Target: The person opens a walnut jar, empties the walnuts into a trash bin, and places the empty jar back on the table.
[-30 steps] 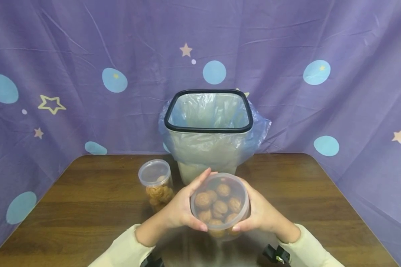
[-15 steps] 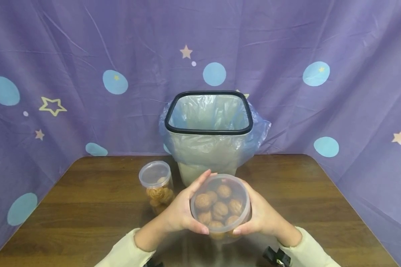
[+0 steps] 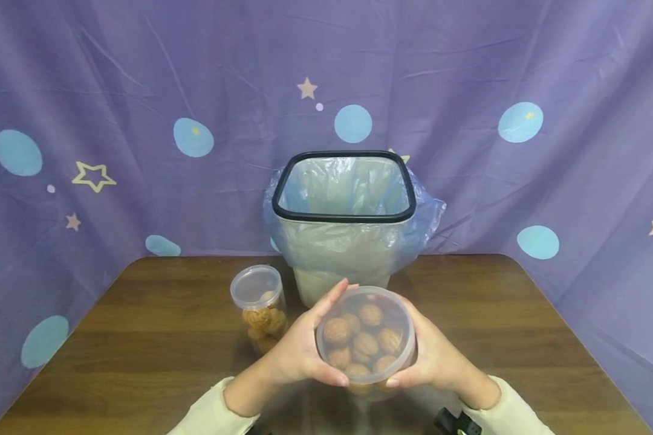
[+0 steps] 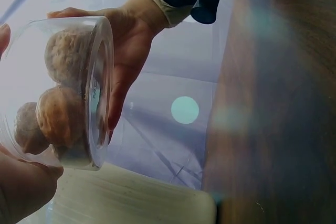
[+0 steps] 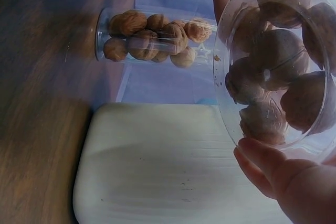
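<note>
Right of the trash bin (image 3: 344, 218), the desk (image 3: 500, 326) offers passage; a walnut jar (image 3: 263, 317) obstructs its near left, a walnut tub (image 3: 366, 341) its front.

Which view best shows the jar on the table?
The right wrist view: it shows the jar side-on, walnuts clear inside. The head view shows the lid, but the left hand partly hides the lower part. The left wrist view misses it.

held jar (image 3: 366, 379): clear glossy plastic | walnuts (image 5: 280, 59): rough, ridged | bin (image 5: 157, 166): matt plastic | liner (image 3: 343, 248): shiny crinkled plastic | table (image 3: 158, 326): smooth, wood-grained | curtain (image 3: 239, 72): creased cloth
</note>
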Available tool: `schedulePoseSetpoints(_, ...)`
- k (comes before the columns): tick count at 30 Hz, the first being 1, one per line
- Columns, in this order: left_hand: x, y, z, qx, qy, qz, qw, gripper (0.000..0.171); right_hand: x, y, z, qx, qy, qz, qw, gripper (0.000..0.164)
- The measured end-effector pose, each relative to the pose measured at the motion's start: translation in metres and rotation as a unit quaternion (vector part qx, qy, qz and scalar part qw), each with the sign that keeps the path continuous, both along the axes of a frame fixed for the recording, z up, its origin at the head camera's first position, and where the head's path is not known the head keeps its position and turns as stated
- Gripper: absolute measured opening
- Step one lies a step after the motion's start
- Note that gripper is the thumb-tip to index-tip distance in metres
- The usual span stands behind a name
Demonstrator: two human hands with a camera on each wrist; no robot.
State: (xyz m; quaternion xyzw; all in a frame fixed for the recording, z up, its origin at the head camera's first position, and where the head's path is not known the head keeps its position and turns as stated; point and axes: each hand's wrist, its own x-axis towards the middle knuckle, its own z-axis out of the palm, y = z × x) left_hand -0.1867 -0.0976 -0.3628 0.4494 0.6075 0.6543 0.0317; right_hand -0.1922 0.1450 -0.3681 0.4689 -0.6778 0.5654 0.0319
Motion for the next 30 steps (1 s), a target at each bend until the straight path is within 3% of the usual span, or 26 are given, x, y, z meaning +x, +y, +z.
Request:
schedulePoseSetpoints(12,0.0029,-0.0010,0.0016,-0.033,0.033,0.050,0.9977,0.124,0.0013,0.0011,-0.0004,0.005,0.014,-0.015,1.000,0.108)
schedulePoseSetpoints(30,0.0076,0.0015,0.0029,-0.020,0.029,0.044,0.9984,0.123,0.0037,0.0028,0.0014,0.004,0.012,-0.004,1.000,0.106)
